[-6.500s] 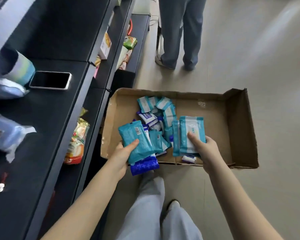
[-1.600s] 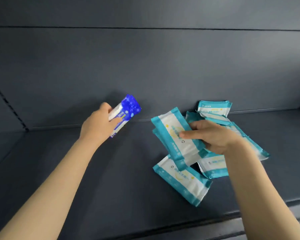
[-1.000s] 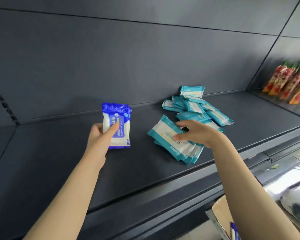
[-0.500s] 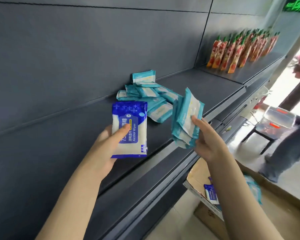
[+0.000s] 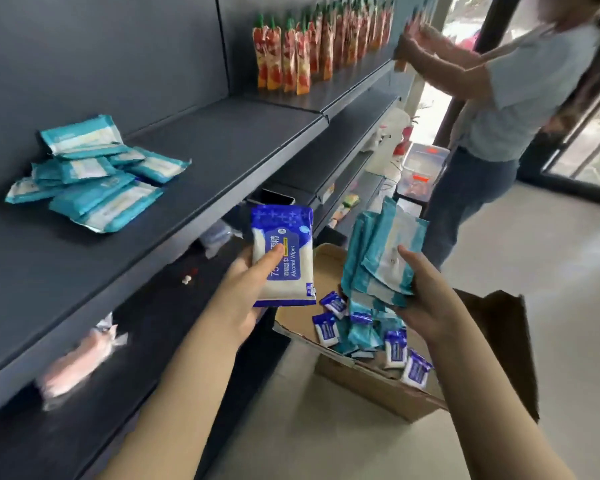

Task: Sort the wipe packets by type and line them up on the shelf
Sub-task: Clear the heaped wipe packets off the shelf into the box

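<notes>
Shelf (image 5: 222, 150), upper left to centre: dark grey, matt, smooth, painted-metal look.
Teal packets (image 5: 94, 174) on it: plastic film, soft sheen, crinkled.
Blue packet (image 5: 284, 258), centre: glossy printed film.
Teal stack (image 5: 378, 237), centre right: same film, creased.
Box (image 5: 371, 386), lower right: brown cardboard, matt, ragged edges.
Pouches (image 5: 291, 60), top: glossy.
Floor (image 5: 551, 271): pale, smooth, low sheen.

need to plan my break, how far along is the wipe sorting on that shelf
Done: a teal pile lies on the shelf, heaped, not lined up. In hand: the left hand holds a blue alcohol-wipes packet, the right hand a teal bunch. Left: mixed packets in the cardboard box, plus all the lining up.
</notes>
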{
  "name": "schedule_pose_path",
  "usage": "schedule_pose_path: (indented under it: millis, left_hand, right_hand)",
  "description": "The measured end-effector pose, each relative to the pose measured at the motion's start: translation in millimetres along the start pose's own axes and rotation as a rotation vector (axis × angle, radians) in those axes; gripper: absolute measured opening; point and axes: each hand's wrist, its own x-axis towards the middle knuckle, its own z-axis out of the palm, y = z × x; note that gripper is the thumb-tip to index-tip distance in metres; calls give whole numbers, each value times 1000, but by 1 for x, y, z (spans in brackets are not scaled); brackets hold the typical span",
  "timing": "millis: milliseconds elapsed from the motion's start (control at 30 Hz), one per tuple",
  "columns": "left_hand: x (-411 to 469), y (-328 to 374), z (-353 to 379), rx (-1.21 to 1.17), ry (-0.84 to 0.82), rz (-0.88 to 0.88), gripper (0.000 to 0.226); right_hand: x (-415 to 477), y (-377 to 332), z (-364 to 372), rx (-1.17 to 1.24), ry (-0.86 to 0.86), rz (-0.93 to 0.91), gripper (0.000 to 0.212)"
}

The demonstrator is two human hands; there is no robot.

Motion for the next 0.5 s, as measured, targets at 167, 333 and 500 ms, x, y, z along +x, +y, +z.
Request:
schedule_pose_path:
  millis: [167, 333, 500]
  left_hand:
    - [8, -61, 62, 15, 18, -155, 26]
    - [29, -116, 82, 89, 71, -281, 18]
    - [78, -166, 87, 133, 136, -399, 31]
  right_hand:
    - [6, -3, -87, -34, 110, 49, 36]
    - [25, 12, -149, 26, 325, 167, 38]
    - [57, 29, -199, 72, 438, 210, 37]
